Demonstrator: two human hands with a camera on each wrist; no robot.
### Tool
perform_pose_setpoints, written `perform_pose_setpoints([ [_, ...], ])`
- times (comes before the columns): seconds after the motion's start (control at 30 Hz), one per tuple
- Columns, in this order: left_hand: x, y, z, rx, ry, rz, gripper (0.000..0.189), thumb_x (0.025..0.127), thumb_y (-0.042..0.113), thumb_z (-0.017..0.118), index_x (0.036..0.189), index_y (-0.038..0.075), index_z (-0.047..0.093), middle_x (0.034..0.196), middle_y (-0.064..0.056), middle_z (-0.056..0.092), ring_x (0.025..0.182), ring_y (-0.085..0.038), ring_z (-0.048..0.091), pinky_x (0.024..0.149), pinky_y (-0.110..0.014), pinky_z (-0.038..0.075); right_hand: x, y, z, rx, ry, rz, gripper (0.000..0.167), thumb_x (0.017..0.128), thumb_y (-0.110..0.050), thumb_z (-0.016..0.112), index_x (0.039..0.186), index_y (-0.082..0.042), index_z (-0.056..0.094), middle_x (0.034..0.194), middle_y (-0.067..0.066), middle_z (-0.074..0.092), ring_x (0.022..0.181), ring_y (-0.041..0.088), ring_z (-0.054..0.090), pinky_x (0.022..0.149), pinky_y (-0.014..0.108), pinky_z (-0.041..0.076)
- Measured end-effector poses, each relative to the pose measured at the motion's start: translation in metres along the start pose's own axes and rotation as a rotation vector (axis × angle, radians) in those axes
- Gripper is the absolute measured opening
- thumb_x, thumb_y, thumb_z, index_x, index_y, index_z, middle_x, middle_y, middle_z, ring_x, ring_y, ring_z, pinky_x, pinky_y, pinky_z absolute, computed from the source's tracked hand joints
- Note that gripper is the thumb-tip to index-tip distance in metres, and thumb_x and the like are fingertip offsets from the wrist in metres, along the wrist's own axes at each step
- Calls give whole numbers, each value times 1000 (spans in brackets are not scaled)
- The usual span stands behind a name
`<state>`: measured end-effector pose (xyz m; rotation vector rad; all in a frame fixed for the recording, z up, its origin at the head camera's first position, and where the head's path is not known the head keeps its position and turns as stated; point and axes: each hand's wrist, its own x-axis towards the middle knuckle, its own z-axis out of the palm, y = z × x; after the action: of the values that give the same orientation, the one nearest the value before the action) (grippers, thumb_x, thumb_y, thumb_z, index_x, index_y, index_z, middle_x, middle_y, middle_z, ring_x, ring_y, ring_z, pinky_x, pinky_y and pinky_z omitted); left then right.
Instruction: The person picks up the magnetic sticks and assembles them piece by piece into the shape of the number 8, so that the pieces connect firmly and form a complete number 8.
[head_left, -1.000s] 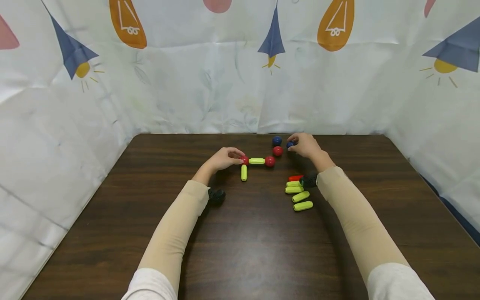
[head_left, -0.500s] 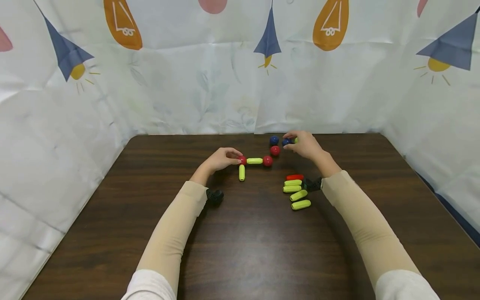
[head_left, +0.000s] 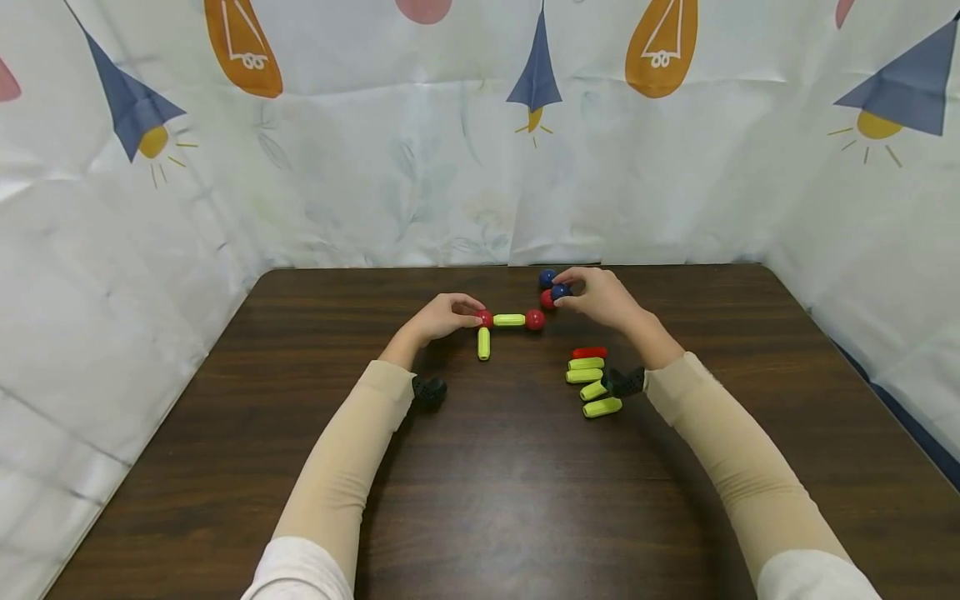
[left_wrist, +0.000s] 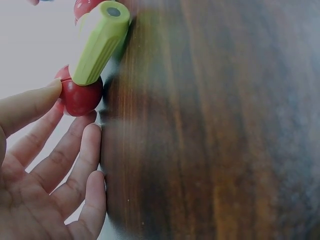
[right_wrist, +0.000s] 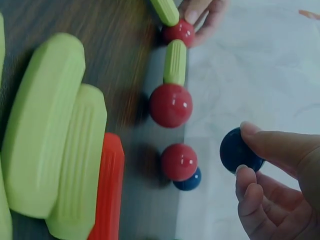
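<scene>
My left hand (head_left: 442,319) pinches a red ball (left_wrist: 81,98) between thumb and fingers. From that ball a yellow-green rod (head_left: 509,320) runs right to a second red ball (head_left: 535,320), and another yellow-green rod (head_left: 483,343) points toward me, its end dark-centred in the left wrist view. At the table's far edge my right hand (head_left: 606,298) pinches a blue ball (right_wrist: 241,151), which looks lifted off the table in the right wrist view. Close by lie a loose red ball (right_wrist: 179,162) and another blue ball (head_left: 547,278), partly hidden behind the red one in the right wrist view.
Several yellow-green rods (head_left: 602,407) and a red rod (head_left: 589,353) lie near my right wrist, which bears a black camera (head_left: 625,382). Another black camera (head_left: 430,392) is on my left wrist. A patterned cloth (head_left: 345,183) hangs behind the brown table (head_left: 480,475).
My right hand has moved left with the blue ball, to beside the loose red ball. A yellow-green bit seen by that hand half a second ago no longer shows. The left hand keeps its place.
</scene>
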<state>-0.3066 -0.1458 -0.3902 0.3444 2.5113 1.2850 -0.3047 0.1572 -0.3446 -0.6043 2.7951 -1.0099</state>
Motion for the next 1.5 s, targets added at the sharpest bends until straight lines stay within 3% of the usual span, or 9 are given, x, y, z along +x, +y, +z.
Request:
perform_pose_setpoints([
  [0.27, 1, -1, -1, -1, 1, 2, 33, 102, 16, 65, 132, 3, 66, 134, -18, 62, 126, -34, 54, 106, -49, 41, -9, -12, 11, 33, -2, -54, 39, 97, -17, 74, 133, -3, 66, 126, 20, 66, 90, 30, 63, 77, 42, 51],
  [0.57, 1, -1, 0, -13, 0, 4, 33, 102, 17, 66, 132, 2, 66, 129, -17, 64, 121, -33, 56, 105, -48, 42, -11, -22, 22, 72, -20, -64, 41, 96, -17, 75, 135, -4, 66, 119, 18, 67, 78, 28, 56, 66, 36, 46],
  [0.7, 2, -1, 0, -10, 5, -1, 33, 102, 18, 66, 131, 3, 66, 127, -17, 65, 119, -33, 57, 104, -47, 43, -12, -25, 28, 144, -26, -91, 41, 96, -16, 75, 133, -3, 67, 121, 17, 67, 90, 29, 64, 78, 39, 55],
  [0.87, 4, -1, -1, -16, 9, 3, 33, 101, 17, 66, 130, 2, 66, 127, -18, 66, 118, -32, 57, 105, -47, 42, -12, -28, 39, 232, -25, -114, 37, 94, -13, 77, 129, -2, 69, 120, 16, 67, 100, 33, 66, 86, 43, 54],
  [1.07, 5, -3, -1, -16, 4, 10, 32, 102, 17, 66, 130, 2, 67, 128, -17, 66, 122, -32, 57, 107, -48, 41, -13, -33, 51, 199, -43, -139, 35, 92, -15, 80, 123, -3, 69, 119, 14, 69, 100, 30, 68, 87, 45, 55],
  [1.27, 4, -5, -1, -29, 0, 19, 32, 102, 17, 66, 129, 1, 66, 125, -17, 67, 118, -32, 59, 106, -48, 42, -14, -42, 65, 167, -102, -152, 34, 91, -13, 80, 120, -2, 66, 119, 17, 69, 92, 28, 68, 84, 40, 56],
  [1.5, 3, -4, 0, -24, -2, 20, 32, 102, 17, 66, 130, 2, 66, 128, -17, 66, 121, -33, 58, 106, -50, 42, -13, -53, 78, 83, -157, -145, 33, 90, -13, 81, 118, -2, 66, 118, 15, 70, 104, 27, 67, 91, 39, 54],
])
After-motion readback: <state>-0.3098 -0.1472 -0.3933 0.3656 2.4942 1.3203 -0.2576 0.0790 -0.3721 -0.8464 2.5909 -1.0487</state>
